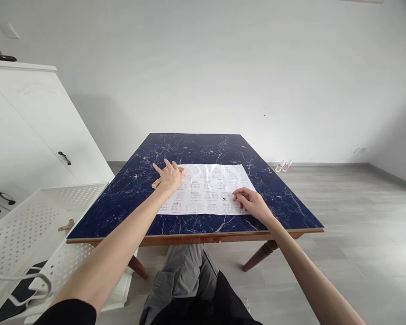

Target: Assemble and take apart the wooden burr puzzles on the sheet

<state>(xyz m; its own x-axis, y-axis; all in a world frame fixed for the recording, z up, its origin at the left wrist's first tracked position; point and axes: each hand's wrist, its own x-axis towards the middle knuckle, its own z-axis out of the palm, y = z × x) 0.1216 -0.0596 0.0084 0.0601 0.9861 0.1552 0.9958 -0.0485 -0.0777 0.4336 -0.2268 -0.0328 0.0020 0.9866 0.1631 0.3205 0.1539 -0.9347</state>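
Note:
A white printed sheet [203,198] with faint creases and rows of small grey figures lies on the dark blue marbled table [196,146]. At its left edge, my left hand [170,176] rests with fingers spread over a light wooden piece [156,184], covering most of it. Parts of the wood show beside the palm and past the fingers; whether it is one piece or more I cannot tell. My right hand [248,201] is at the sheet's right edge, its fingers loosely curled in, with nothing visible in them. A small black mark or bit [223,198] is on the paper left of it.
White perforated baskets [23,216] stand left of the table, with a small wooden piece [66,226] in one. Behind them is a white cabinet [30,117] with black handles. Clear-and-white objects [283,165] lie on the floor by the wall.

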